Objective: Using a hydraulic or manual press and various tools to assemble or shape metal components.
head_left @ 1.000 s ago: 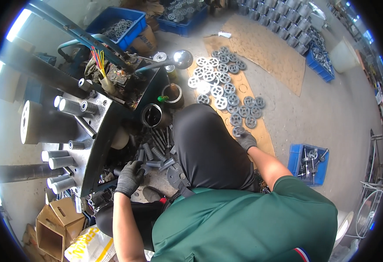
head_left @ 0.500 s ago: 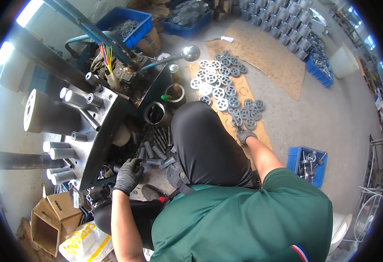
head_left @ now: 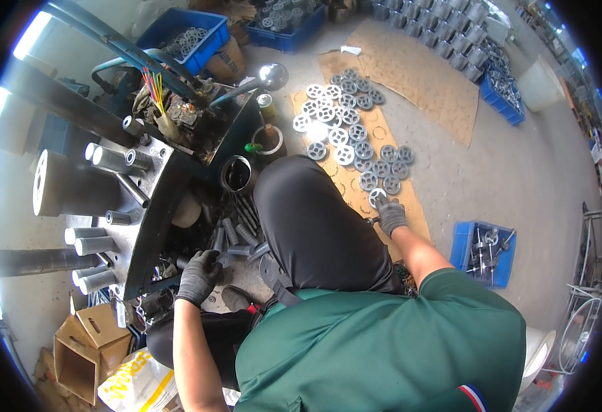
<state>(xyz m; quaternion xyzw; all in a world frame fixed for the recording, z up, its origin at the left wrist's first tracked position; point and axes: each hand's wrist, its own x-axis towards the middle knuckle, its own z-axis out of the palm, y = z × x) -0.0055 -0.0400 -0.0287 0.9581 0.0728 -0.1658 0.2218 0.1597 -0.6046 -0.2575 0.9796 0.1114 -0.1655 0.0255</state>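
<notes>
My right hand (head_left: 387, 213), in a dark grey glove, grips a shiny spoked metal wheel (head_left: 377, 197) at the near end of a cluster of similar wheels (head_left: 343, 137) lying on a cardboard strip (head_left: 406, 209). A small dark rod shows beside its fingers. My left hand (head_left: 200, 273), also gloved, has curled fingers low by the edge of the machine's steel plate (head_left: 151, 180); what they hold is hidden. Beside it lie grey threaded cylinders (head_left: 244, 234) on the floor, under and around my bent knee.
Metal pots (head_left: 236, 175) stand beside the machine. A blue bin of parts (head_left: 461, 247) is at right. More blue bins (head_left: 280, 38), stacked steel cylinders (head_left: 431, 27) and a second cardboard sheet (head_left: 438, 103) are farther back. An open carton (head_left: 98, 328) sits lower left.
My right hand shifted right and then slightly forward along the cardboard, and the wheel at its fingers has tilted and shifted. My left hand has moved little.
</notes>
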